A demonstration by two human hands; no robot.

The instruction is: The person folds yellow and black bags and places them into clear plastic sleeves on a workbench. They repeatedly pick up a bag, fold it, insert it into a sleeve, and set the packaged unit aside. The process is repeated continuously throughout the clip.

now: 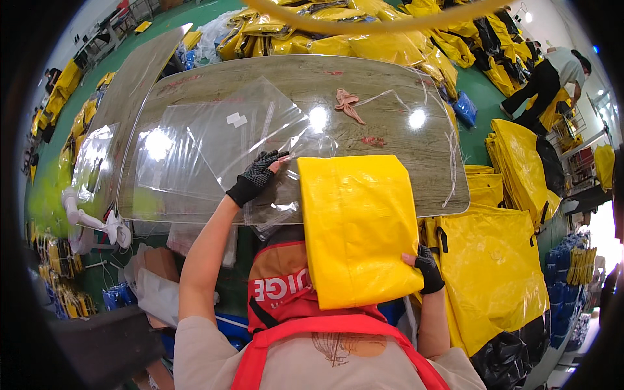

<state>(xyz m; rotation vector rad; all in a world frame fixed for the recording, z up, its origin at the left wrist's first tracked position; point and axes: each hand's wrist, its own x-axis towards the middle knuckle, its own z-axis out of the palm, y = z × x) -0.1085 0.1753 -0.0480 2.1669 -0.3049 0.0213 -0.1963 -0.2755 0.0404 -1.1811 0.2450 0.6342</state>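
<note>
My right hand (429,270), in a black fingerless glove, grips the lower right edge of a folded yellow tarpaulin bag (361,227), thumb on top and fingers mostly hidden behind. The yellow bundle hangs in front of my chest, its upper part over the table's near edge. My left hand (255,179), in a black dotted glove, is at the clear plastic bags (218,140) spread on the table. Its thumb and fingertips come together on a crinkled clear plastic bag (283,195) just left of the yellow bundle.
The wood-patterned table (416,185) has a clear cover; a knotted pinkish cloth (348,105) lies on it. Yellow sheets (494,266) are stacked at my right. Large yellow piles (364,42) stand beyond the table. A person (552,81) bends over at far right.
</note>
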